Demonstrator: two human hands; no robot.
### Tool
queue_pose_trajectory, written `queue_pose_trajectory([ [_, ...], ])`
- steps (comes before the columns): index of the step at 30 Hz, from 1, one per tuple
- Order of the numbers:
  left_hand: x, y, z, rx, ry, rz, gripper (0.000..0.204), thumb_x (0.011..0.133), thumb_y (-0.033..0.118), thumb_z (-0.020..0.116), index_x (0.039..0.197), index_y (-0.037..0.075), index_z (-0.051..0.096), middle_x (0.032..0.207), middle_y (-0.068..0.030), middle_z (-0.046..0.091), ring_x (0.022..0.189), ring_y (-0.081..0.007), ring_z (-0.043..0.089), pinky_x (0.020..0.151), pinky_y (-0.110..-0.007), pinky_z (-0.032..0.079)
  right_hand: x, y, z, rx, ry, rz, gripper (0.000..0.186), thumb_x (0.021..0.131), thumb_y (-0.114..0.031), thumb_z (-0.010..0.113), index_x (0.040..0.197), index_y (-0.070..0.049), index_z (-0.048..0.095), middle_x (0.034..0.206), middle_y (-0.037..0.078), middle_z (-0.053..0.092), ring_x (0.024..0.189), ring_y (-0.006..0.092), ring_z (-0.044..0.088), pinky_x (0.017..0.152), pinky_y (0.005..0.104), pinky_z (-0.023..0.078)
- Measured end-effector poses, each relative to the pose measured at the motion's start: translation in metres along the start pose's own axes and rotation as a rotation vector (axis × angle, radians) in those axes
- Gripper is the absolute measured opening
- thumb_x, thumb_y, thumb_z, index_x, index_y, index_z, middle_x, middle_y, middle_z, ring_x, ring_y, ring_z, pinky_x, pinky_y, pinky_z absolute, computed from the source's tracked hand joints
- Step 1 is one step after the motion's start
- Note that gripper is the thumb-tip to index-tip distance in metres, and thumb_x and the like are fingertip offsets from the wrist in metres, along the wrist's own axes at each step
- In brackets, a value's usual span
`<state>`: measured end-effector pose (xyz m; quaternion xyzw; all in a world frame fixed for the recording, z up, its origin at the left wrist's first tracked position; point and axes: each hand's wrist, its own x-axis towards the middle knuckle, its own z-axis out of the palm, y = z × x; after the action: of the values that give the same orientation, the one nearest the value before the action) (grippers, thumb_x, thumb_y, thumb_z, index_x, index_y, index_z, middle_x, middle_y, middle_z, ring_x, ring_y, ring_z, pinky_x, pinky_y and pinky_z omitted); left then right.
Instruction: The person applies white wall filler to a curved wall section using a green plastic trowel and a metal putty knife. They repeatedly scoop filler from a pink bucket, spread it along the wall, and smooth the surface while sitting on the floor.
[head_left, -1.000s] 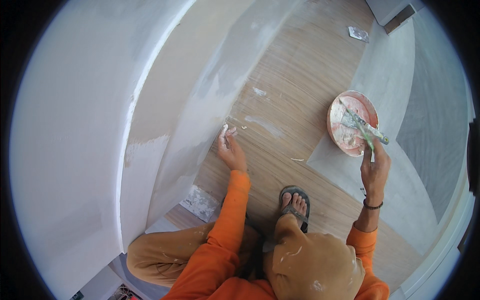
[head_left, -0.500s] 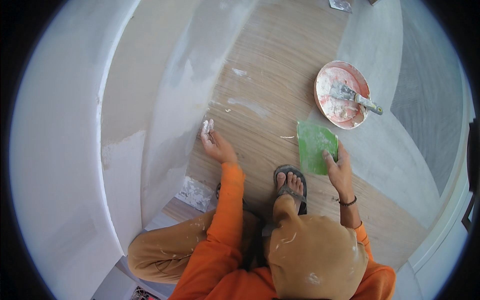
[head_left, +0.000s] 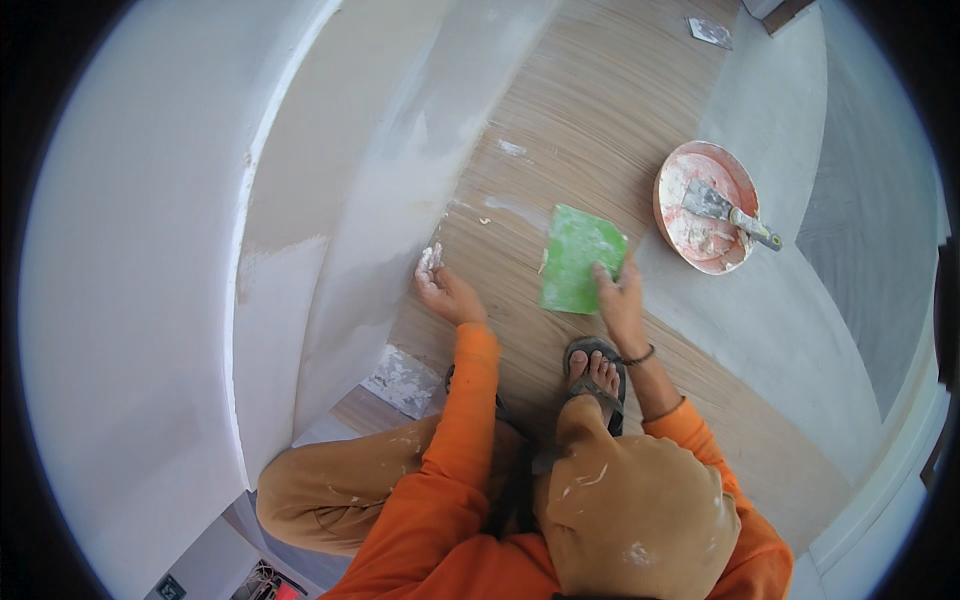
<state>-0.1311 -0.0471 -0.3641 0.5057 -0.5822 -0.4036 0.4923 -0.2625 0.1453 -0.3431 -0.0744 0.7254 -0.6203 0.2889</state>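
My left hand (head_left: pixel 448 292) is at the foot of the wall, where the wood-patterned floor begins. Its fingers are bunched, with a dab of white putty (head_left: pixel 428 260) at their tips. My right hand (head_left: pixel 622 295) grips a flat green rectangular spreader (head_left: pixel 580 260) by its right edge, thumb on top. White smears cover the spreader's face, and it is held above the floor between my left hand and a round pinkish bowl (head_left: pixel 665 225). A putty knife (head_left: pixel 712 202) with a grey handle rests in the bowl among white putty, its handle over the rim.
The pale, patchy wall (head_left: pixel 350 200) runs along my left. A putty-stained flat plate (head_left: pixel 402 382) lies near my left knee, another small plate (head_left: pixel 710 33) at the far end. White streaks mark the wood-patterned floor (head_left: pixel 590 100). My sandaled foot (head_left: pixel 596 375) is below the spreader.
My right hand has carried the green spreader left and slightly farther away, toward my left hand. My left hand stays by the wall's foot. The whole view has shifted a little.
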Motion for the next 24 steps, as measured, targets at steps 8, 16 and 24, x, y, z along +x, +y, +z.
queue_pose_trajectory([
  [8,-0.005,0.009,0.000,0.026,0.064,-0.043,0.023,0.094,-0.004,0.043,0.115,-0.009,0.052,0.121,-0.0213,0.063,0.114,-0.0264,0.060,0.102,-0.037,0.046,0.034,-0.015,0.145,0.002,0.156,-0.232,0.051,0.093,0.000,0.054,0.139,0.013,0.037,0.117,0.030,0.063,0.108,0.0425,0.062,0.098,0.0440,0.047],
  [16,-0.011,0.013,0.000,-0.034,0.167,-0.096,0.021,0.096,-0.003,0.044,0.113,-0.008,0.053,0.119,-0.0196,0.062,0.113,-0.0271,0.060,0.100,-0.037,0.048,0.019,-0.018,0.189,0.286,0.207,-0.112,0.046,0.094,0.001,0.051,0.138,0.006,0.039,0.123,0.027,0.058,0.113,0.0372,0.057,0.102,0.0411,0.042],
  [24,-0.024,0.008,-0.014,-0.097,0.256,-0.251,0.026,0.094,-0.002,0.043,0.119,-0.005,0.050,0.122,-0.0208,0.062,0.111,-0.0280,0.062,0.097,-0.038,0.049,0.026,0.022,0.195,0.569,0.101,-0.075,0.043,0.098,0.000,0.054,0.139,0.002,0.042,0.127,0.012,0.057,0.114,0.0195,0.053,0.100,0.0319,0.043],
])
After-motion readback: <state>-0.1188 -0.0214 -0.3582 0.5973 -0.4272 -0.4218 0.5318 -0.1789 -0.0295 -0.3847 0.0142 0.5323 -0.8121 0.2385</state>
